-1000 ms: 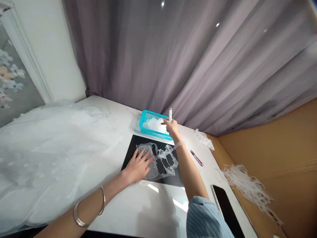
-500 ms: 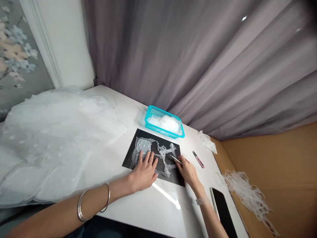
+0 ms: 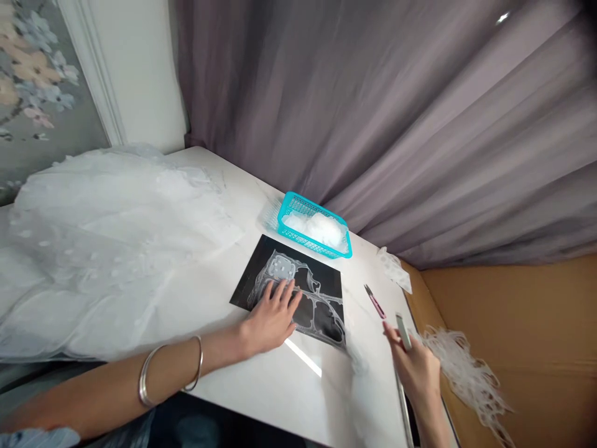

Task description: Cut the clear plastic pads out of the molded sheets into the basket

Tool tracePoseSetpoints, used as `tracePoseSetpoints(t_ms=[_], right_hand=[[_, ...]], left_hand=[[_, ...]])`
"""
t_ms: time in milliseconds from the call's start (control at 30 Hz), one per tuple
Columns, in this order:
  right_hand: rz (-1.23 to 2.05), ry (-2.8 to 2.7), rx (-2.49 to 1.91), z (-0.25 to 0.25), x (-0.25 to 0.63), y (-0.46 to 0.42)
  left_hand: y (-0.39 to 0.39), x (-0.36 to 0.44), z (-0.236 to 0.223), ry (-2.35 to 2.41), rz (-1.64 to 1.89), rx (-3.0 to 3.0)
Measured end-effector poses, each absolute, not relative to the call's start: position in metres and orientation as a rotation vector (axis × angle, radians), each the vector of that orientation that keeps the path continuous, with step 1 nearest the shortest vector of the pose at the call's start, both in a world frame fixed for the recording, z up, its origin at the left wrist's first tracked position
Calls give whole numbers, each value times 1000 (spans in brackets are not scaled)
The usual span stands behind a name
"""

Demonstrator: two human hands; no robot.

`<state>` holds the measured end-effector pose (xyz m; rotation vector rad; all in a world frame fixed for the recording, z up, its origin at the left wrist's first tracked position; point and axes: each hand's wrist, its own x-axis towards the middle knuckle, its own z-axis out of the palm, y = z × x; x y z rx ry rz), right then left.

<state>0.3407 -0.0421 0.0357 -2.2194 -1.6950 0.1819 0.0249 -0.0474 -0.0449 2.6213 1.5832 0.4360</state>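
My left hand (image 3: 270, 314) lies flat with its fingers stretched out, pressing sheer white fabric (image 3: 282, 267) onto a black sheet (image 3: 332, 279). This fabric has white dots at its upper left and open cut-out shapes toward the right. Off to the right of the sheet, my right hand (image 3: 415, 367) is closed around a slim pale grey tool (image 3: 403, 333); its exact kind is unclear. Pink-handled thread snips (image 3: 375, 302) lie on the table just beyond that hand. A phone (image 3: 410, 423) is partly hidden beneath the right wrist.
A turquoise basket (image 3: 314, 247) with white material (image 3: 325, 229) stands behind the sheet. Piled sheer white fabric (image 3: 107, 224) covers the table's left side. White strips (image 3: 466, 367) hang over the right edge, and a white scrap (image 3: 394, 271) lies at the back right.
My right hand has moved right, away from the fabric, with the tool still in it. The fabric's right part now lies more spread out. My left hand stays on the sheet.
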Motion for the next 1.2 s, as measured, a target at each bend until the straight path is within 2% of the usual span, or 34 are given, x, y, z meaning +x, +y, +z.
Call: tracePoseSetpoints(t_ms=[100,267,333,567,933,1200], right_hand=[[506,-1570,-1771,37,297,-14],[1309,-1602,-1227,12,197,24],[1457,-1624,-1093,-4,167,34],[1383,-1670,-1091,-38,143,64],[1260,-2187,-1087,-17,164,61],[1051,-2347,-983,-10,161,56]], left_hand=[[-63,36,-45,1927,303,2449],[-67,30,-31,1959,252,2521],[-65,24,-24,1962,282,2545],[-60,18,-20,2001,291,2522],[-58,20,-26,2029,57,2504],[-58,20,-27,2006,88,2520]])
